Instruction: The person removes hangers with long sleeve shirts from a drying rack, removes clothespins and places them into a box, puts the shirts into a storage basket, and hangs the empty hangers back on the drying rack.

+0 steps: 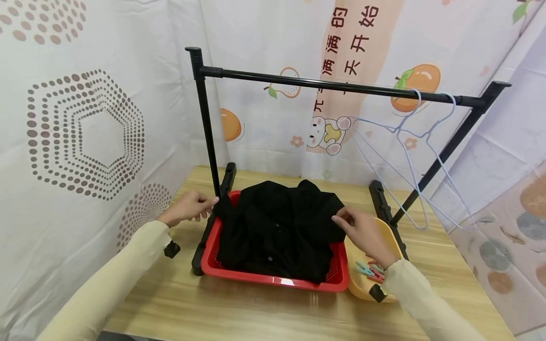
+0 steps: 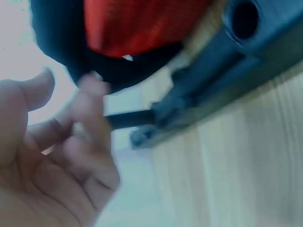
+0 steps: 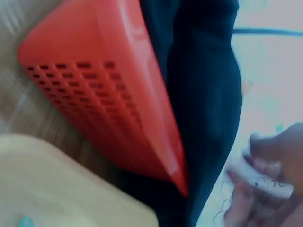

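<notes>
A black buttoned garment (image 1: 277, 232) lies heaped in a red plastic basket (image 1: 273, 280), spilling over its rim. At its left edge, my left hand (image 1: 189, 208) has its fingertips right by the cloth. In the left wrist view a gap shows between the thumb and the bent fingers (image 2: 92, 101), with black cloth behind them. My right hand (image 1: 362, 234) is at the garment's right side. The right wrist view shows its thumb and fingers (image 3: 241, 198) apart, and pale curtain between them and the cloth (image 3: 208, 94).
A black garment rack (image 1: 324, 84) spans the table behind the basket, its feet on both sides. Two pale blue wire hangers (image 1: 411, 151) hang from its right end. A yellow tub (image 1: 356, 284) with several clothespins (image 1: 371, 271) stands right of the basket. Printed curtains (image 1: 264, 28) enclose the table.
</notes>
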